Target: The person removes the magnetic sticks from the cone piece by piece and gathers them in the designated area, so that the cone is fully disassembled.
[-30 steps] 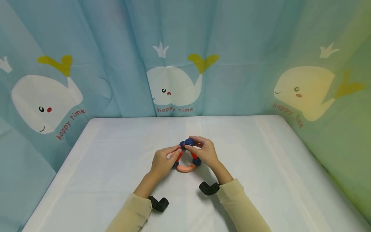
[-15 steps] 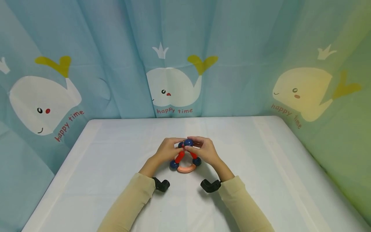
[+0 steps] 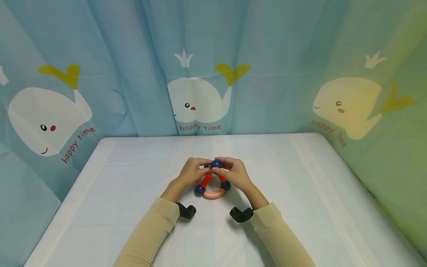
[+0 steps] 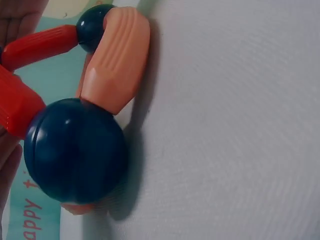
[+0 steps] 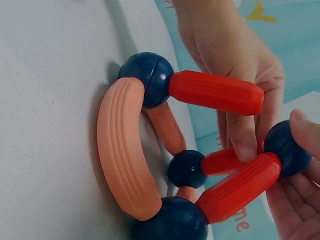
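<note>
A magnetic ball-and-rod frame stands on the table between the hands. Its base joins blue balls (image 5: 170, 220) with curved salmon rods (image 5: 122, 150). Red rods slope up from the balls. My right hand (image 3: 236, 174) pinches the top blue ball (image 5: 287, 147), to which one red rod (image 5: 240, 187) is joined. My left hand (image 3: 191, 173) reaches in from the other side, its thumb and fingers pinching about the far red rod (image 5: 220, 162). In the right wrist view, the upper red rod (image 5: 217, 92) ends just short of the top ball. The left fingers partly hide the rear ball in the head view.
The white table (image 3: 283, 178) stretches around the frame, with a blue whale-print curtain (image 3: 200, 37) behind and at the sides. A black wrist camera (image 3: 186, 211) sits at the left cuff and another wrist camera (image 3: 241, 215) at the right cuff.
My left hand has moved forward and in toward the top of the frame, uncovering the left base ball. The right hand stays at the top ball, which shifts slightly left.
</note>
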Demonstrator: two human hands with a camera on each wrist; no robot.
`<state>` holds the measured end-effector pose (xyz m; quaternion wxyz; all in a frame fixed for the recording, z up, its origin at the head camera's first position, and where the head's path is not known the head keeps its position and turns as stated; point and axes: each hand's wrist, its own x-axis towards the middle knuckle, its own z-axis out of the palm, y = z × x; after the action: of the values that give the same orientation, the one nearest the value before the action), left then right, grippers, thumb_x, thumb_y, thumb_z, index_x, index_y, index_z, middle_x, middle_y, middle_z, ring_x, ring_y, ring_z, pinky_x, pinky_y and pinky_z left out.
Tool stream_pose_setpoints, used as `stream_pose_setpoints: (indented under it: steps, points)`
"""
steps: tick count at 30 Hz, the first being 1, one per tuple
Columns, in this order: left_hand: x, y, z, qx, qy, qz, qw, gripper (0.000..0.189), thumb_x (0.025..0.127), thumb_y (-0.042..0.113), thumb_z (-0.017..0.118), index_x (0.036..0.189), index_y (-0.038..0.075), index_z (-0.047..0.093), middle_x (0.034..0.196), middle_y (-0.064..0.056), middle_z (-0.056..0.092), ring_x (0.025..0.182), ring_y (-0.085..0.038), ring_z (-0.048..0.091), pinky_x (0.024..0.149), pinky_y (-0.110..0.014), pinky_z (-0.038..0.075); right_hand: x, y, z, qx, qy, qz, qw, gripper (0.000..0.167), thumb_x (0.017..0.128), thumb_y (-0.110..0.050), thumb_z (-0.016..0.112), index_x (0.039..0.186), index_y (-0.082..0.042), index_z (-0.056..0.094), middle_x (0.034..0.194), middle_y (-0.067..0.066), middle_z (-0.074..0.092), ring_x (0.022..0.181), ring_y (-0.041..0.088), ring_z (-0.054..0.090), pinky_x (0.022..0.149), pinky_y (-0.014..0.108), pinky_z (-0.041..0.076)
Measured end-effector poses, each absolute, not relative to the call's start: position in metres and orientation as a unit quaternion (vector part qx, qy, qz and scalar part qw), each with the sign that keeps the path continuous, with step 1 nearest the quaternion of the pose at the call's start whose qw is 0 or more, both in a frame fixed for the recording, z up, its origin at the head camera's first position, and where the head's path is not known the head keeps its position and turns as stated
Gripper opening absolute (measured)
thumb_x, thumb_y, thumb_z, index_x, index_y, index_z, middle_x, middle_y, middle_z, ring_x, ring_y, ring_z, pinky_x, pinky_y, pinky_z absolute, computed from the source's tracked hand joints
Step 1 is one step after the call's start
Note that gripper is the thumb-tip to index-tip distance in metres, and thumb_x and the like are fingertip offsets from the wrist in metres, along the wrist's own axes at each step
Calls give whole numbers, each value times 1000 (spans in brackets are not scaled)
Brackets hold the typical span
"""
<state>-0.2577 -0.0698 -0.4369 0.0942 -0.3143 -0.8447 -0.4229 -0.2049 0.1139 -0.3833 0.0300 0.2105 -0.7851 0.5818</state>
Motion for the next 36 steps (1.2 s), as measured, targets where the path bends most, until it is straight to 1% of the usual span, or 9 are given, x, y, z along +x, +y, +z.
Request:
stream_pose_setpoints:
  steps: [6,11,16,21,25,29,32,34,36]
  points:
    - [-261,-77,-437,-303,-836,-450,81,28,78,16,73,103,4,71,98,-6,69,95,-18,63,84,-31,47,-204,117,-382,195,-784,588,25,36,82,2,66,113,16,56,109,29,59,99,38,59,81,34,49]
    - [-263,-74,-439,-307,-836,-447,80,28,78,16,73,103,5,71,98,-5,69,95,-16,63,84,-29,47,-203,116,-382,189,-790,582,29,36,82,1,66,114,15,57,108,27,60,98,37,59,83,35,48]
    - [-265,-74,-436,-298,-841,-445,81,28,78,17,73,103,4,71,99,-6,68,96,-18,62,84,-31,47,-204,119,-384,163,-796,581,34,37,82,-1,67,115,13,57,108,24,61,97,34,60,82,31,48]
    - [-264,-75,-433,-281,-854,-433,64,30,80,17,72,106,4,70,103,-6,67,98,-19,61,85,-33,47,-212,121,-398,169,-788,591,44,39,82,-3,68,115,13,57,106,25,61,96,34,60,80,30,49]
    - [-258,-74,-430,-240,-862,-444,52,36,82,26,71,113,9,67,110,-1,65,105,-16,58,89,-33,44,-218,125,-413,151,-779,606,44,41,82,-7,69,117,10,57,108,22,62,96,31,61,80,28,49]
    - [-239,-69,-421,-173,-833,-523,59,40,83,29,69,117,11,65,114,3,63,110,-13,55,92,-35,42,-218,127,-417,125,-772,621,47,43,81,-9,70,118,9,58,109,20,62,98,28,61,82,25,48]
    - [-219,-62,-415,-164,-811,-558,72,39,82,28,70,115,7,66,110,-1,65,107,-15,57,88,-37,45,-216,126,-415,114,-762,636,44,42,81,-8,70,118,9,58,110,21,61,99,29,60,82,25,47]
    - [-208,-56,-414,-167,-815,-549,81,39,81,27,71,113,5,67,107,-3,66,101,-17,60,81,-34,49,-211,124,-409,118,-759,638,47,41,82,-5,68,117,12,56,109,24,61,99,32,60,82,25,47]
    - [-199,-51,-415,-165,-828,-529,89,37,81,26,72,111,5,68,105,-3,66,90,-16,63,68,-27,49,-207,122,-403,121,-757,640,50,40,83,-3,67,117,14,55,109,26,60,99,35,59,81,25,48]
